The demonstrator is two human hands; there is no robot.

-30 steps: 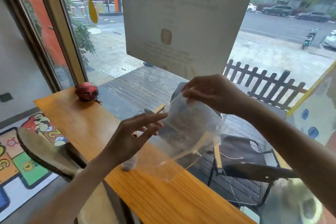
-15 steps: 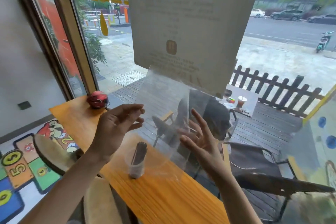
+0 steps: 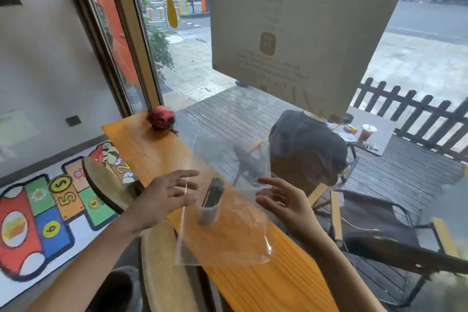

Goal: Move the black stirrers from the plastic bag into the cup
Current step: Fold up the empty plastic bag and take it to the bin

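Note:
A small white cup (image 3: 208, 215) stands on the narrow wooden counter (image 3: 266, 284) with a bundle of black stirrers (image 3: 214, 192) upright in it. The clear plastic bag (image 3: 235, 238) hangs slack in front of and over the cup, and looks empty. My left hand (image 3: 162, 197) is just left of the cup, fingers spread, with fingertips at the bag's left edge. My right hand (image 3: 283, 201) is to the right of the cup, fingers apart, behind the bag's right side. Neither hand visibly grips the bag.
A red round object (image 3: 161, 118) sits at the counter's far end against the window glass. A round stool (image 3: 106, 185) stands left of the counter and another (image 3: 162, 268) below my left arm. A large paper sign (image 3: 291, 33) hangs on the window.
The bag was pinched in my right hand a second ago. Now it has dropped from up against the window to low over the cup. Both hands have come down beside the cup with fingers apart.

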